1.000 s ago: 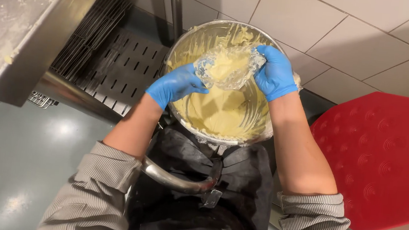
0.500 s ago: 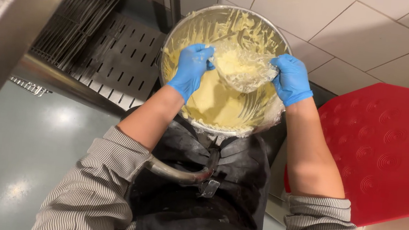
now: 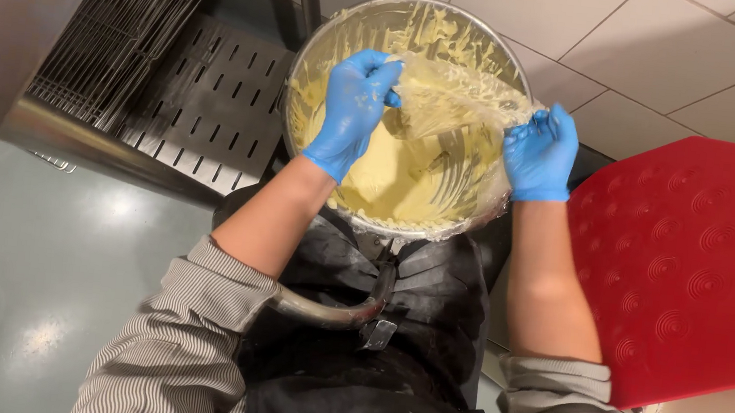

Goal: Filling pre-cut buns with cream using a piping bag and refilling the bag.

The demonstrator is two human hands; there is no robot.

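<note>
Over a grey-green floor (image 3: 38, 274) and white wall tiles (image 3: 669, 56), a round steel mixing bowl (image 3: 329, 41) of pale yellow batter sits below both grips. The gloved left hand (image 3: 351, 111) and right hand (image 3: 538, 156) pinch shut on a batter-smeared clear plastic sheet (image 3: 458, 103), now stretched wider between them than half a second ago.

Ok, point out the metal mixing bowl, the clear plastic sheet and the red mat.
metal mixing bowl (image 3: 422, 10), head view, on its far rim.
clear plastic sheet (image 3: 454, 103), head view, on its smeared middle.
red mat (image 3: 694, 265), head view, on its embossed surface.
</note>
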